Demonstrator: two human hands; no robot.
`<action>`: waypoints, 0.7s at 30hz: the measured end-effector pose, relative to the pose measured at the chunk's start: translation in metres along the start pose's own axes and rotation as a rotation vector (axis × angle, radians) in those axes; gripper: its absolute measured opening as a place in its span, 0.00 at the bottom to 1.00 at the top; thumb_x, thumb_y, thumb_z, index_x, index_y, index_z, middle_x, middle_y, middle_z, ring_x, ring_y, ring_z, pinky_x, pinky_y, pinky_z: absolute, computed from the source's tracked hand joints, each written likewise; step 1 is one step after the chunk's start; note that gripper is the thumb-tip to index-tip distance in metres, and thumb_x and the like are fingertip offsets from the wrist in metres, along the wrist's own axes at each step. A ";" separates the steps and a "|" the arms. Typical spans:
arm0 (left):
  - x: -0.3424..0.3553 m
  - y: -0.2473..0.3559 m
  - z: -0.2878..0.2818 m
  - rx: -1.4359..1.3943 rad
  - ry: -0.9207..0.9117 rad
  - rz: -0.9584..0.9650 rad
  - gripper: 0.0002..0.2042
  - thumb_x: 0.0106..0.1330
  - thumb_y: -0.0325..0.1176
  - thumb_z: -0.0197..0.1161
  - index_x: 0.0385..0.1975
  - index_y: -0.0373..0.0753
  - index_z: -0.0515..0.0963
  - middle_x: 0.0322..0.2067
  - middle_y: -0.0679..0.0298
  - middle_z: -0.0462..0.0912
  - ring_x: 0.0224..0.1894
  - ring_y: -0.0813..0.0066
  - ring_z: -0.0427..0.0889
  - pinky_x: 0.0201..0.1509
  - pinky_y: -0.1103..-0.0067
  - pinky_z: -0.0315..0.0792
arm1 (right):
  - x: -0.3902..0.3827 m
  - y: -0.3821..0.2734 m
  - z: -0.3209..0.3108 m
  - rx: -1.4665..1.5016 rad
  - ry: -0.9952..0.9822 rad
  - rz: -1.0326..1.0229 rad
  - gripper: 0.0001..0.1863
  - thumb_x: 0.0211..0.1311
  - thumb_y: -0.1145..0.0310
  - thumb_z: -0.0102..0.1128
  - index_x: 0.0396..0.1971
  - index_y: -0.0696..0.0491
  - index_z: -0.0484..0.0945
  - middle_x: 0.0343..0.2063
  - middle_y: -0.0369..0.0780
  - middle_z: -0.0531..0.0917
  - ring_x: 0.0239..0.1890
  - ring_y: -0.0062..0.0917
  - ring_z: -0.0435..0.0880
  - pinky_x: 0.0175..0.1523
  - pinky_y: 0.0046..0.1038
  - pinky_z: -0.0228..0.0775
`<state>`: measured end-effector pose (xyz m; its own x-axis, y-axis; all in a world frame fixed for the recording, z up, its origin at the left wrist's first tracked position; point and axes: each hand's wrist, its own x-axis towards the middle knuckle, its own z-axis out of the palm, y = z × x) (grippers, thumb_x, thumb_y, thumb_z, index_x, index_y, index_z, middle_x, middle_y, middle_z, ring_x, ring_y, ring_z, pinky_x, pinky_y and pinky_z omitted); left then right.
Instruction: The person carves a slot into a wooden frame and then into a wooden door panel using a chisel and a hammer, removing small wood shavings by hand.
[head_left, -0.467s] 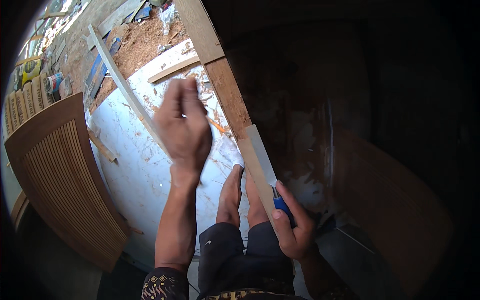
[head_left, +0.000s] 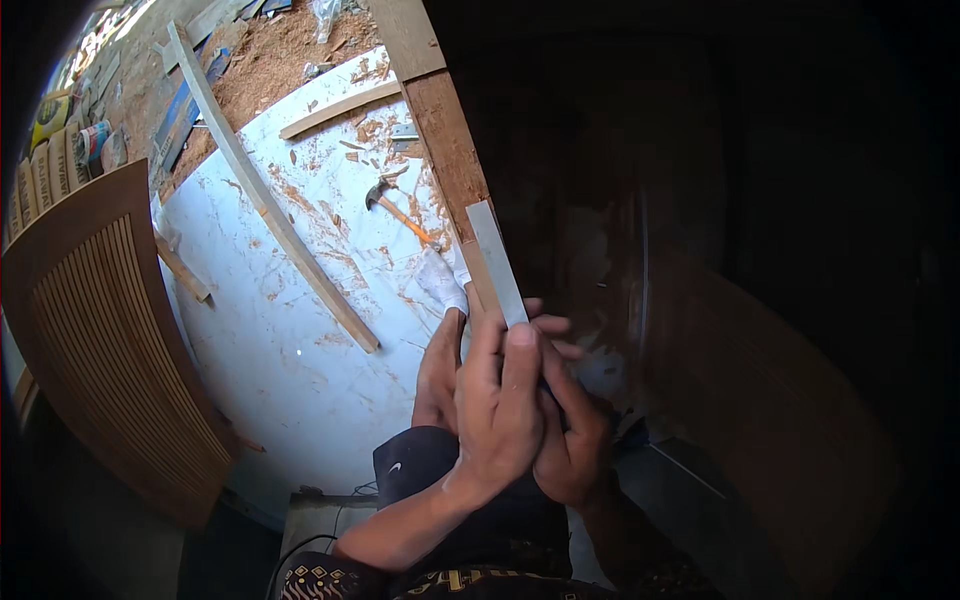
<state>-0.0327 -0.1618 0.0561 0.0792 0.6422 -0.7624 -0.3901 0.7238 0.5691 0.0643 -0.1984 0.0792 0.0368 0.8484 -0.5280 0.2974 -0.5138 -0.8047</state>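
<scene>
A long wooden board (head_left: 450, 140) runs diagonally from the top to my hands, with a chisel (head_left: 495, 260) lying along its lower part, flat steel blade pointing away from me. My left hand (head_left: 500, 410) grips the chisel, thumb pressed on the blade, fingers reaching past its right side. My right hand (head_left: 575, 440) is closed behind it on the chisel's handle, which is mostly hidden. A hammer (head_left: 405, 215) with an orange handle lies on the white marbled surface below, near my feet.
A slatted wooden panel (head_left: 110, 360) stands at left. Long strip (head_left: 275, 230), shorter batten (head_left: 340, 110), offcuts and shavings lie on the marbled floor panel (head_left: 250, 330). Stacked sacks (head_left: 50, 170), sawdust (head_left: 270, 65) and debris are upper left. Dark glossy surface (head_left: 750, 250) fills the right.
My left hand has come down and right from the air onto the chisel beside my right hand. The view has shifted, and the hammer now shows fully.
</scene>
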 end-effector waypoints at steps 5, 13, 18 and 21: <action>0.004 -0.002 -0.012 -0.179 -0.201 -0.142 0.25 0.87 0.48 0.37 0.59 0.29 0.69 0.46 0.48 0.84 0.45 0.64 0.87 0.53 0.73 0.80 | 0.005 -0.010 0.001 -0.087 0.015 -0.058 0.25 0.75 0.77 0.50 0.70 0.64 0.72 0.61 0.58 0.81 0.64 0.48 0.82 0.67 0.39 0.73; 0.004 -0.004 -0.010 0.142 -0.083 0.010 0.25 0.87 0.49 0.38 0.45 0.34 0.78 0.36 0.66 0.79 0.39 0.83 0.74 0.46 0.83 0.69 | 0.006 -0.012 0.002 -0.035 0.024 -0.050 0.25 0.74 0.78 0.50 0.69 0.67 0.71 0.65 0.59 0.78 0.70 0.50 0.77 0.74 0.41 0.67; 0.007 -0.011 -0.009 0.134 -0.073 0.047 0.25 0.87 0.49 0.39 0.45 0.34 0.77 0.35 0.66 0.80 0.38 0.83 0.75 0.45 0.82 0.71 | 0.007 -0.004 0.001 -0.063 0.022 -0.094 0.25 0.74 0.79 0.49 0.69 0.67 0.71 0.64 0.59 0.78 0.69 0.50 0.78 0.73 0.41 0.68; 0.018 0.000 -0.007 0.109 -0.081 0.054 0.25 0.87 0.49 0.40 0.44 0.34 0.78 0.35 0.67 0.78 0.38 0.84 0.73 0.44 0.82 0.68 | 0.017 -0.006 0.000 -0.047 0.012 -0.092 0.25 0.75 0.79 0.50 0.69 0.66 0.71 0.64 0.59 0.78 0.69 0.51 0.78 0.72 0.41 0.69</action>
<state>-0.0373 -0.1519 0.0404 0.1361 0.6960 -0.7050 -0.2939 0.7080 0.6422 0.0626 -0.1806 0.0749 0.0184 0.8932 -0.4493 0.3447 -0.4275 -0.8357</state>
